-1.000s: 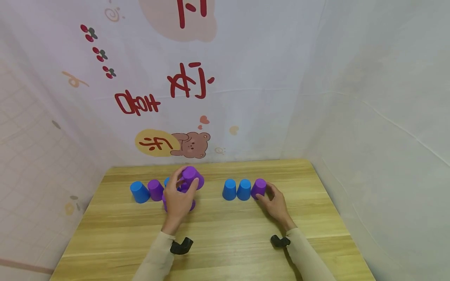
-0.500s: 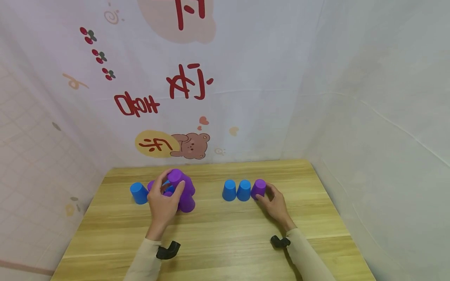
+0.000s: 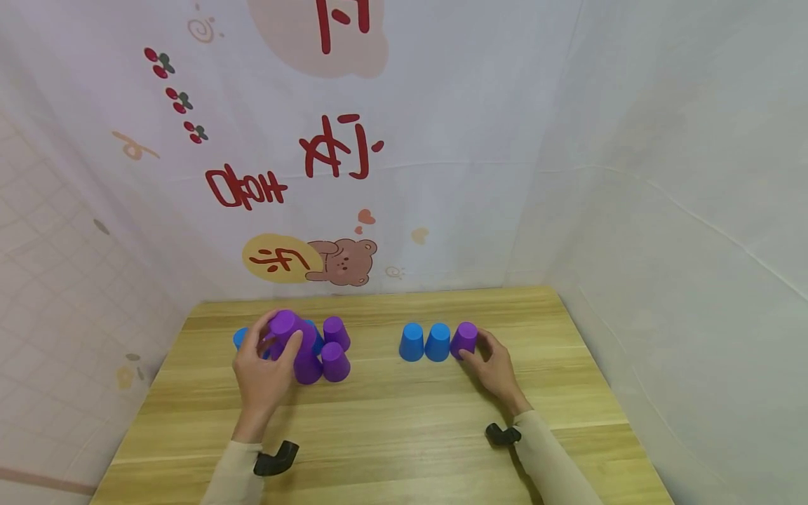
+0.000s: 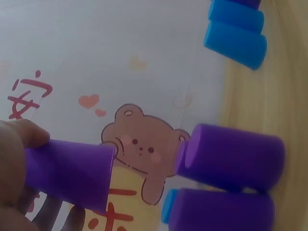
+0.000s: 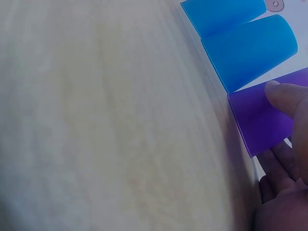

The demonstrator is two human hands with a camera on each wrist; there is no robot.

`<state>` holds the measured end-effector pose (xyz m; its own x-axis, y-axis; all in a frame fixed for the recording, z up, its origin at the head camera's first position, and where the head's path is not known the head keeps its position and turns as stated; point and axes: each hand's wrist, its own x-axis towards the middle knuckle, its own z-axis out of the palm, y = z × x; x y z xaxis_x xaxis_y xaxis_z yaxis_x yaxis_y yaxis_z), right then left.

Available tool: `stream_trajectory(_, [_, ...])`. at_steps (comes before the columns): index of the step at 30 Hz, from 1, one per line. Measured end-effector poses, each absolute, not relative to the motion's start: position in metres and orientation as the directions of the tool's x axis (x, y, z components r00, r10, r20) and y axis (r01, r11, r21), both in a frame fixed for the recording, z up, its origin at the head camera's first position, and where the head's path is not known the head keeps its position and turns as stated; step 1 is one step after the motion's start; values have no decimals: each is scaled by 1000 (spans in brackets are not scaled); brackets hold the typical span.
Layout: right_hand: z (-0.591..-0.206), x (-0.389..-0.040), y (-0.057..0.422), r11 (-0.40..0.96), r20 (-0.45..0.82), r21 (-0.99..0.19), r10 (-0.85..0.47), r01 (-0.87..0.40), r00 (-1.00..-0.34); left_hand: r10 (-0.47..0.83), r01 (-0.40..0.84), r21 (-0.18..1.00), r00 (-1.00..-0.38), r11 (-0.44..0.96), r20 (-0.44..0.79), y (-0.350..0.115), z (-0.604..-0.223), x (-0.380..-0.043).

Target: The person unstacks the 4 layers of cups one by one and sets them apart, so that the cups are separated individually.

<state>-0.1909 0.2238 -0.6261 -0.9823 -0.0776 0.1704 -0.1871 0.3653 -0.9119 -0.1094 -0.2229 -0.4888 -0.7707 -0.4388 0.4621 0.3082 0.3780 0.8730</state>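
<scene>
My left hand (image 3: 261,375) holds an upside-down purple cup (image 3: 285,326) in the air over the left group of cups. The left wrist view shows this cup (image 4: 72,173) between thumb and fingers, apart from the cups on the table. Just right of the hand stand several purple cups (image 3: 335,363), mouth down, with a blue cup (image 3: 315,338) partly hidden behind. Another blue cup (image 3: 241,337) shows at the left, mostly covered by the hand. My right hand (image 3: 497,372) grips a purple cup (image 3: 465,339) standing at the right end of a row, beside two blue cups (image 5: 250,50).
A wooden table (image 3: 404,435) carries all the cups. Behind it hangs a white cloth (image 3: 467,224) printed with a bear and red characters, and more cloth closes in both sides. A gap of bare wood separates the two cup groups.
My left hand has moved leftward with the purple cup, uncovering purple cups on its right and covering those on the left. The right hand and its row have stayed in place.
</scene>
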Motion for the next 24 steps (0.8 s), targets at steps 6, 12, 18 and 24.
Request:
stream_trajectory(6, [-627, -191, 225, 373, 165, -910, -80, -183, -983, -447, 289, 880, -775, 377, 446, -238, -488, -103])
stream_trajectory(12, [-627, -192, 225, 382, 170, -905, -73, -185, -983, -449, 311, 863, -754, 399, 480, -254, -491, -98])
stream_trajectory(18, [-627, -192, 225, 376, 181, -906, -78, -197, -980, -469, 261, 870, -758, 418, 453, -263, -494, -92])
stream_trajectory(24, [-627, -191, 225, 391, 189, -898, -73, -202, -979, -484, 213, 876, -765, 432, 425, -270, -508, -87])
